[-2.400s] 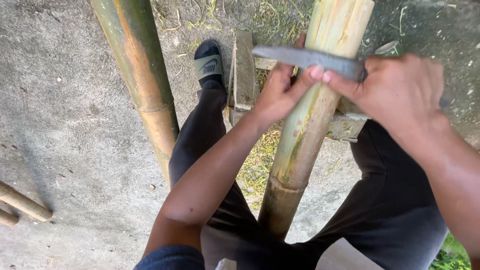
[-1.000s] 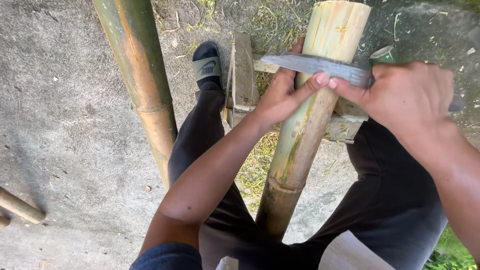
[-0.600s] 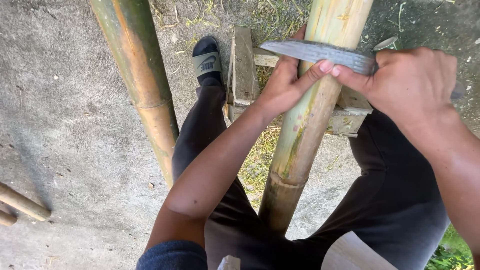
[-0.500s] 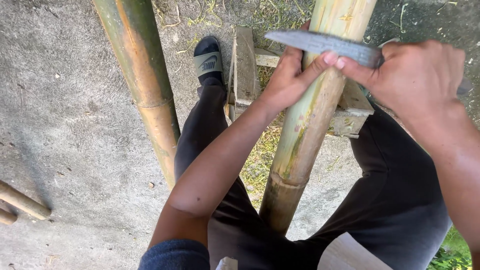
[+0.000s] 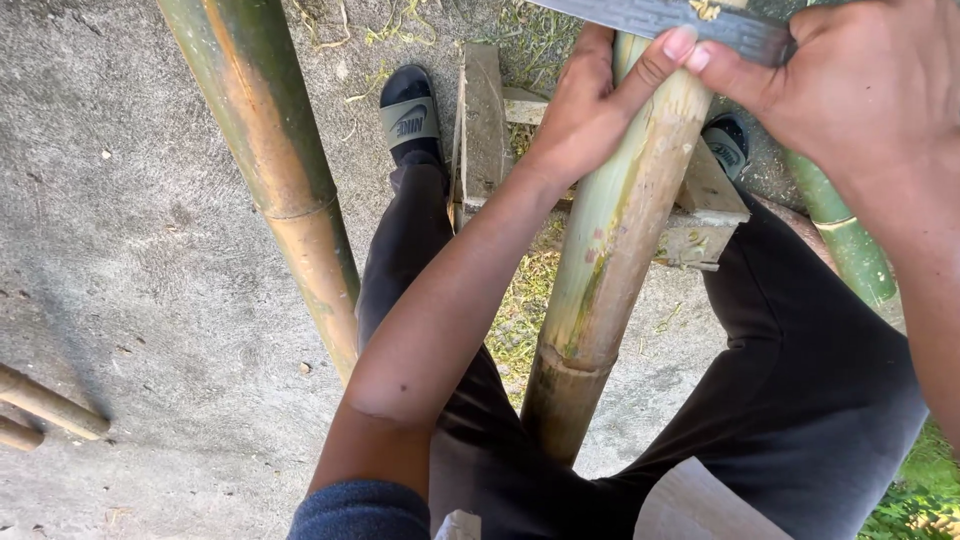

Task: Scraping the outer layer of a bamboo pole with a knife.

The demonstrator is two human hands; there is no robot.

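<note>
Left hand [image 5: 590, 110] clasped around bamboo pole [image 5: 610, 260], thumb on blade [image 5: 670, 18]. Right hand [image 5: 860, 90] gripping blade across the pole. Pole resting on wooden stand [image 5: 700, 200].

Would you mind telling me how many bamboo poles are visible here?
5: one under the blade, held by the left hand; one leaning at left; a green one at the right edge; two ends at lower left. Others may lie outside the view.
</note>
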